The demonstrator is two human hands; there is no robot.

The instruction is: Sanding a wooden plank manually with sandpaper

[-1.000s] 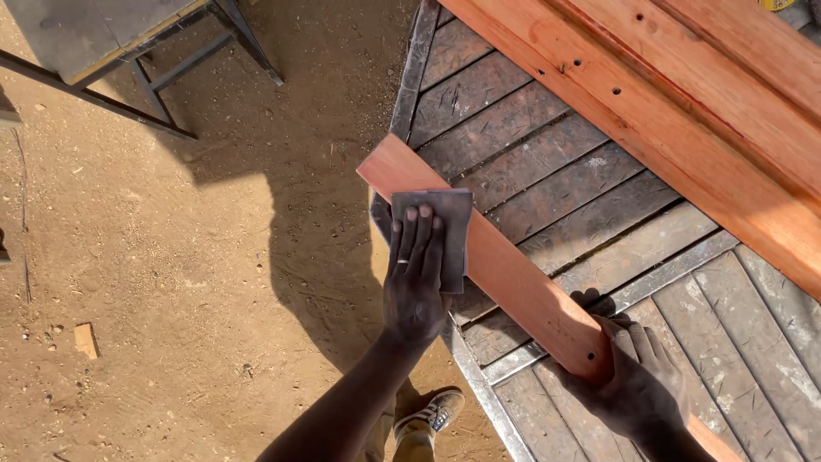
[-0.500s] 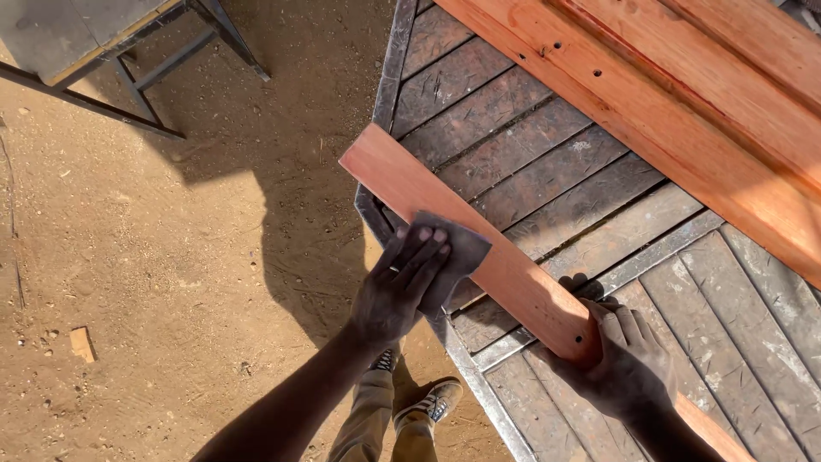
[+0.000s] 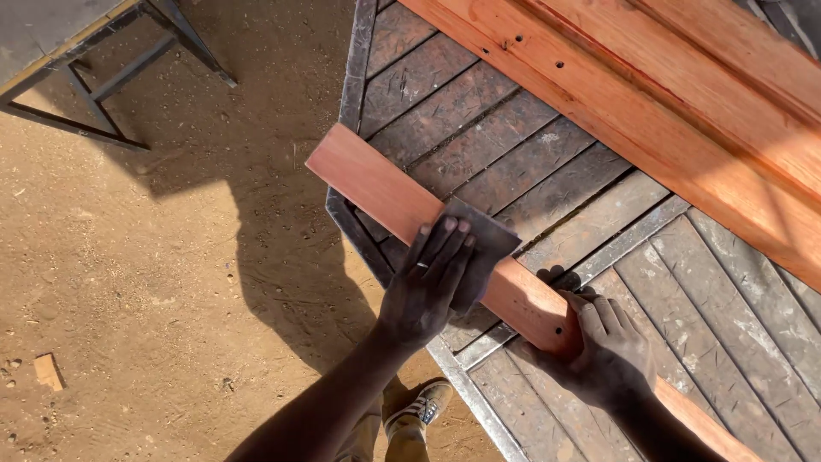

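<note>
Left hand (image 3: 428, 287) flat, fingers spread, pressing sandpaper (image 3: 479, 248) onto reddish plank (image 3: 385, 192), right hand (image 3: 611, 351) gripping plank lower down, slatted bench (image 3: 479, 111) beneath.

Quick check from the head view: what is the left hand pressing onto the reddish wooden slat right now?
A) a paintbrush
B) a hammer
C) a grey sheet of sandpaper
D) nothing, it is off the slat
C: the left hand lies flat on a grey sheet of sandpaper spread over the reddish wooden slat, while the right hand grips the slat lower down.
</note>
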